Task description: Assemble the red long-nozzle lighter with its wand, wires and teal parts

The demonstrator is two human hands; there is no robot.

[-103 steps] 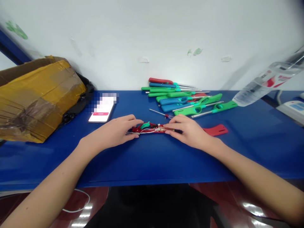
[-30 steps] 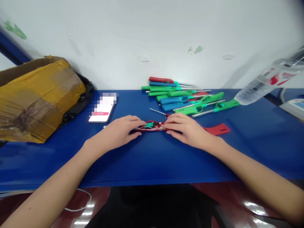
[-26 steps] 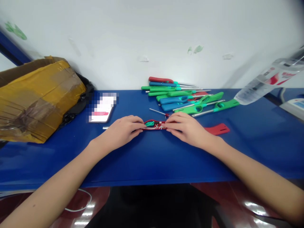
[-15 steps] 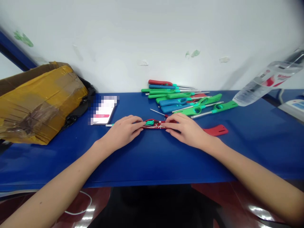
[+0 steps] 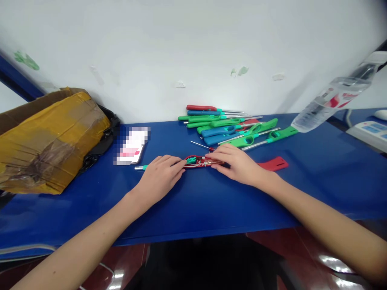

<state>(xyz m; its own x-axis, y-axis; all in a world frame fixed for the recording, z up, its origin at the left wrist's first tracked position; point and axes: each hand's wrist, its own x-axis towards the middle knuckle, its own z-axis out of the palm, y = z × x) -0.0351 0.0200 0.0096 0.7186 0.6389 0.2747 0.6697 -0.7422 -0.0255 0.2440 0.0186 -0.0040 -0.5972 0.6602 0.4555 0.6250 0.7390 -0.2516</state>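
1. Blue counter (image 5: 229, 205) runs along a scuffed white wall (image 5: 193, 48). A tape-wrapped cardboard parcel (image 5: 51, 141) is cut off by the left edge, and a pixelated phone (image 5: 131, 147) lies just beside it.
2. Red lighter casing (image 5: 202, 162) lies between the hands, opened, with thin white wires and a small green part inside. Fingers cover both its ends, so the wiring is hard to make out.
3. Left hand (image 5: 160, 177) lies over the casing's left end. A teal-tipped metal rod (image 5: 139, 167) sticks out on its far side, partly hidden behind the hand.
4. Right hand (image 5: 238, 166) rests its fingertips (image 5: 216, 158) on the casing's right end, near a thin red-tipped rod (image 5: 199, 144).
5. Both grips are curved and touching the casing, but how firmly they hold cannot be told.
6. Long utility lighters (image 5: 229, 131) lie overlapping beyond, partly hiding one another. A red casing half (image 5: 273, 163) lies apart to the right, below a blurred plastic bottle (image 5: 331, 102).
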